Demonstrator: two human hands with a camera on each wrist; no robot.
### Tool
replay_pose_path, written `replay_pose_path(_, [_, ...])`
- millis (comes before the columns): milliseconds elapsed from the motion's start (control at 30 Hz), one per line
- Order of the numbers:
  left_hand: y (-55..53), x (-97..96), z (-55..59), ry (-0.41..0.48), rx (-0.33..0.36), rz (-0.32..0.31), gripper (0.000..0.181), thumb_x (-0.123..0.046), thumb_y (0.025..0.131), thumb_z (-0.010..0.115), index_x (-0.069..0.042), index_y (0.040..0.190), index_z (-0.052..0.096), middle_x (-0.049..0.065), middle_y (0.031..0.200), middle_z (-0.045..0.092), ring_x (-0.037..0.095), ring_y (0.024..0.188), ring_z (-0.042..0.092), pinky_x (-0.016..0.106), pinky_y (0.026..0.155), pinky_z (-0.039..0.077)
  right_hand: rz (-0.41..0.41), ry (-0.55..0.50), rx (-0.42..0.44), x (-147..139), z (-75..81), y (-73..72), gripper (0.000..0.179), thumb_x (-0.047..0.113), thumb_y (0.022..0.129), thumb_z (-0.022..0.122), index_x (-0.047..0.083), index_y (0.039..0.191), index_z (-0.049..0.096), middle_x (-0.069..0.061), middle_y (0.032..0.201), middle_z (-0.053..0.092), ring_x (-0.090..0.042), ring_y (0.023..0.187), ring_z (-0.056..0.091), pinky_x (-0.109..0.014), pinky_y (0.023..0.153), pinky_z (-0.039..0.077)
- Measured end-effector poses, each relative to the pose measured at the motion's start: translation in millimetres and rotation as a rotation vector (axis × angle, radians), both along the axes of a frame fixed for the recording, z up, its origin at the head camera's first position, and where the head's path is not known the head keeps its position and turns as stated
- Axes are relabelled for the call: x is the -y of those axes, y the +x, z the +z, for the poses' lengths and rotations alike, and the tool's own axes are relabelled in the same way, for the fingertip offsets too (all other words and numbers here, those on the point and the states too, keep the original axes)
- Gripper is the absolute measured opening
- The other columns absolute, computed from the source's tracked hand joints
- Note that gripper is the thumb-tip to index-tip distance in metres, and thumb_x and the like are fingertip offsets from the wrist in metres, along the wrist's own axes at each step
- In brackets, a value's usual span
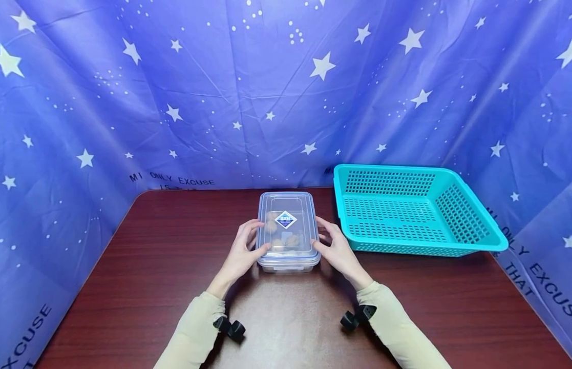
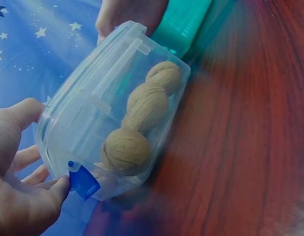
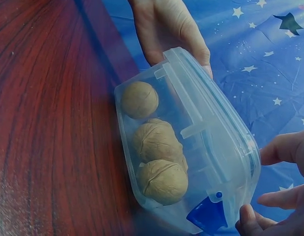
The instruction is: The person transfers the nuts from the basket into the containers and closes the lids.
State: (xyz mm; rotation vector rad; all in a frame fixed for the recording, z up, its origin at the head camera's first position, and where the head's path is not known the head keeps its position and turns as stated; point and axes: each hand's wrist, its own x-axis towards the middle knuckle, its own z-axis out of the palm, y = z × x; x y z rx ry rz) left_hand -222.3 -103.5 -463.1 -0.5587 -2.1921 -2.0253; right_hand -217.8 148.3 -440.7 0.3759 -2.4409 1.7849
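A clear plastic food container (image 1: pixel 288 261) with a blue-rimmed lid (image 1: pixel 286 197) stands on the table, and a diamond-shaped sticker marks the lid's top. Through its walls several walnuts (image 2: pixel 126 151) show, lying on the bottom. My left hand (image 1: pixel 239 248) holds the container's left side, a fingertip right at a blue latch (image 2: pixel 83 182). On the opposite side my right hand (image 1: pixel 335 251) grips it, thumb and fingers along the lid's edge. Another blue latch (image 3: pixel 208 216) sits close to the right fingertips.
To the right, a turquoise perforated basket (image 1: pixel 347 225) stands near the table's back edge. The dark red wooden table (image 1: pixel 143 287) reaches back to a blue curtain (image 1: pixel 239 92) printed with white stars. A black device (image 1: pixel 230 328) is strapped at each wrist.
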Motion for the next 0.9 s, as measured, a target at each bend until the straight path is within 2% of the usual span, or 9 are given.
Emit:
replay_pose_path(200, [2.5,-1.2,-0.1,-0.036,-0.019,0.003,0.052,0.009,0.083,0.069,0.012,0.130,0.048,0.027,0.143,0.029,0.046,0.132,0.032,0.047,0.107,0.029,0.005,0.035,0.009,-1,-1.5,1.9,0.060,-0.005,0.086,0.063,-0.009,0.141,0.041,-0.027,0.133,0.041,-0.038,0.120,0.049,-0.045,0.100,0.040])
replay_pose_path(433, [17.3,-3.7,25.8,-0.055,-0.046,-0.016,0.051,0.014,0.082,0.066,0.019,0.128,0.045,0.037,0.138,0.027,0.053,0.129,0.032,0.055,0.105,0.028,0.020,0.038,0.112,-3,-7.1,-0.4,0.064,0.004,0.090,0.061,-0.005,0.147,0.033,-0.026,0.136,0.037,-0.038,0.120,0.048,-0.047,0.100,0.040])
replay_pose_path(533, [17.4,-3.8,28.2,-0.074,-0.044,-0.023,0.054,0.014,0.082,0.066,0.019,0.130,0.044,0.037,0.138,0.026,0.052,0.130,0.032,0.056,0.105,0.028,0.020,0.057,0.167,-5,-11.0,-3.4,0.066,0.010,0.093,0.060,-0.001,0.149,0.028,-0.026,0.135,0.036,-0.037,0.123,0.045,-0.048,0.102,0.037])
replay_pose_path(667, [9.7,-1.9,18.1,-0.076,0.000,-0.052,0.060,0.011,0.083,0.066,0.015,0.136,0.038,0.034,0.141,0.019,0.051,0.131,0.028,0.058,0.106,0.025,0.022,0.088,0.204,-8,-15.1,-7.7,0.067,0.016,0.093,0.058,0.005,0.151,0.026,-0.025,0.140,0.033,-0.036,0.129,0.033,-0.050,0.104,0.032])
replay_pose_path(800, [-0.7,3.3,0.4,-0.101,0.121,-0.071,0.069,0.001,0.089,0.066,-0.002,0.147,0.030,0.025,0.146,0.012,0.046,0.135,0.024,0.054,0.106,0.028,0.060,0.070,0.259,-8,-16.0,-10.1,0.069,0.019,0.095,0.056,0.010,0.154,0.021,-0.022,0.146,0.033,-0.036,0.131,0.034,-0.051,0.107,0.027])
replay_pose_path(900, [-3.7,7.4,-7.3,-0.108,0.188,-0.093,0.071,-0.007,0.091,0.066,-0.014,0.151,0.027,0.020,0.150,0.013,0.044,0.137,0.024,0.052,0.106,0.030,0.098,0.012,0.303,-6,-15.8,-11.4,0.072,0.018,0.096,0.054,0.011,0.155,0.014,-0.023,0.148,0.033,-0.035,0.131,0.037,-0.049,0.107,0.027])
